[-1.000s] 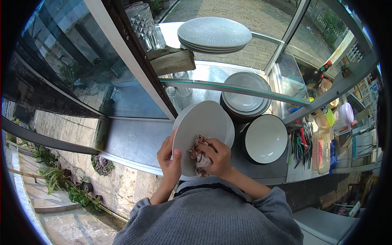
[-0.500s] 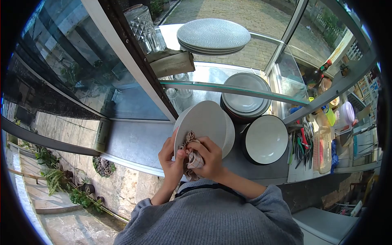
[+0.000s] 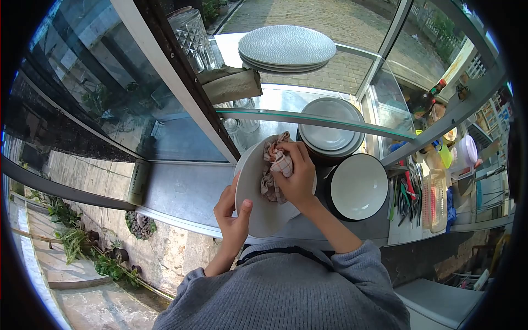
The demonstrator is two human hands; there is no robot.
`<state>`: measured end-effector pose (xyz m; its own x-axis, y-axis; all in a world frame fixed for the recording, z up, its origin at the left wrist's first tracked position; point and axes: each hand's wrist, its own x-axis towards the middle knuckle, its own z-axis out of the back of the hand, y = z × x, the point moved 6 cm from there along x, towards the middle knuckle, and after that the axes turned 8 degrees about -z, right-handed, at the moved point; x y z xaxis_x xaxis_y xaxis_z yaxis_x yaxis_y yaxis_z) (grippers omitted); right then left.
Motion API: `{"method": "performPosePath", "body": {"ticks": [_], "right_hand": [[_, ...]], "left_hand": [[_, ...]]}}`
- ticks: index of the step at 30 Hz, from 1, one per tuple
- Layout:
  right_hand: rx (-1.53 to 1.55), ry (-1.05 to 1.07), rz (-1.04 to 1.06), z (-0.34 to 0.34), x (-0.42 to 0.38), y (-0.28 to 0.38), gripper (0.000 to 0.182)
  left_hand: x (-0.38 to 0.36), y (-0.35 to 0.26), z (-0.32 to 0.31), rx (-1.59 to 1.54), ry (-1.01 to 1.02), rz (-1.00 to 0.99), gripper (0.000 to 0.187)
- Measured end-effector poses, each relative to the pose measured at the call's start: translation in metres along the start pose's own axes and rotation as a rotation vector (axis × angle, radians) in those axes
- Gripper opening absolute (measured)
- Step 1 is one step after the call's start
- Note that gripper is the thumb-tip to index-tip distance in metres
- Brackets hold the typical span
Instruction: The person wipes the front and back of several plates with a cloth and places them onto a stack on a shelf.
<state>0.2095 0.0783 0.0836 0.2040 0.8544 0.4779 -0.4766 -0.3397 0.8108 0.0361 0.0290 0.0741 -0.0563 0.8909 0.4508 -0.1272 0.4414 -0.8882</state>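
A white plate (image 3: 254, 212) is held tilted in front of my chest. My left hand (image 3: 232, 212) grips its left edge, thumb on the face and the other fingers behind it. A crumpled checked cloth (image 3: 273, 179) is bunched in my right hand (image 3: 297, 175) and presses against the upper right part of the plate's face. Behind the plate, more white dishware shows partly. Just right of my right hand stands a white bowl with a dark rim (image 3: 358, 187).
Stacked plates (image 3: 331, 126) stand behind the bowl. Above, a glass shelf (image 3: 319, 121) carries textured plates (image 3: 287, 47). Glasses (image 3: 192, 38) stand upper left beside a metal frame post (image 3: 181, 77). Cutlery (image 3: 406, 192) and a plastic basket (image 3: 434, 201) lie at the right.
My right hand and the cloth have moved up and right across the plate, away from my left hand. The plate has turned slightly, and its lower part now shows.
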Motion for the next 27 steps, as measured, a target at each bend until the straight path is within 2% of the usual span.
{"method": "performPosePath", "body": {"ticks": [4, 6, 9, 13, 16, 19, 20, 23, 24, 27], "right_hand": [[0.115, 0.103, 0.014, -0.013, -0.038, 0.025, 0.047], [0.05, 0.22, 0.156, -0.019, -0.062, 0.031, 0.051], [-0.061, 0.226, 0.149, -0.009, -0.074, 0.01, 0.043], [-0.246, 0.164, 0.041, 0.006, -0.048, -0.024, 0.044], [-0.237, 0.058, -0.061, 0.008, -0.017, -0.041, 0.047], [-0.125, -0.016, -0.017, 0.002, 0.003, -0.022, 0.044], [-0.038, 0.022, -0.046, -0.002, 0.005, -0.008, 0.04], [0.105, 0.096, 0.006, -0.018, -0.016, 0.023, 0.042], [0.103, 0.098, 0.005, -0.018, -0.028, 0.025, 0.042], [0.069, 0.209, 0.11, -0.022, -0.066, 0.029, 0.046]], "left_hand": [[-0.001, 0.0, 0.001, -0.022, 0.049, 0.079, 0.067], [-0.003, 0.011, 0.005, -0.05, 0.014, 0.163, 0.067], [-0.003, 0.016, 0.009, -0.044, -0.066, 0.079, 0.059], [-0.003, 0.012, 0.006, -0.069, -0.027, 0.108, 0.058], [-0.005, 0.01, 0.006, -0.049, -0.033, 0.102, 0.059], [-0.004, 0.007, 0.005, -0.047, -0.039, 0.1, 0.061], [-0.004, 0.006, 0.005, -0.047, -0.03, 0.1, 0.065], [-0.002, 0.005, 0.004, -0.043, -0.014, 0.098, 0.075], [0.0, 0.005, 0.003, -0.042, -0.005, 0.092, 0.083], [0.0, 0.014, 0.007, -0.087, -0.026, 0.159, 0.087]]}}
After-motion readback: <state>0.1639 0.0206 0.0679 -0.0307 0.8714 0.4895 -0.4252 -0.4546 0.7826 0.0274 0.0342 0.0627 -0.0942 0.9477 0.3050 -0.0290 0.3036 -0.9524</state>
